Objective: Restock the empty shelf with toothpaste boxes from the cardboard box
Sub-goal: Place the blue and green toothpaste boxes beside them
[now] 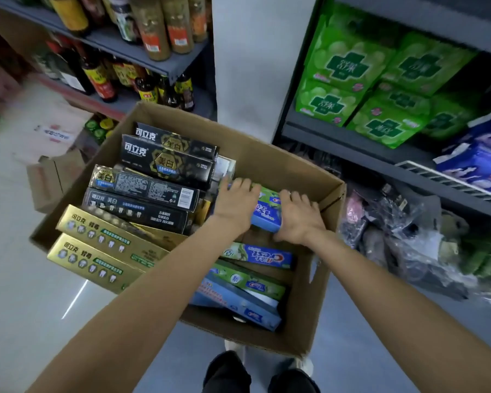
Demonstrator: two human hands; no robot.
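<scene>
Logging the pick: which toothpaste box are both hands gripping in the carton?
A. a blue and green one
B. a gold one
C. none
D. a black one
A: the left hand and right hand grip the ends of a blue and green box.

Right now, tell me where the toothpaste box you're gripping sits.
In the head view the blue and green toothpaste box sits in the right half of the cardboard box, between the left hand and right hand, right of the black toothpaste boxes.

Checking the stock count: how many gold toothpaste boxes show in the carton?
2. One gold box lies at the cardboard box's left edge; the second gold box lies beside it, nearer the camera. More may be hidden underneath.
</scene>
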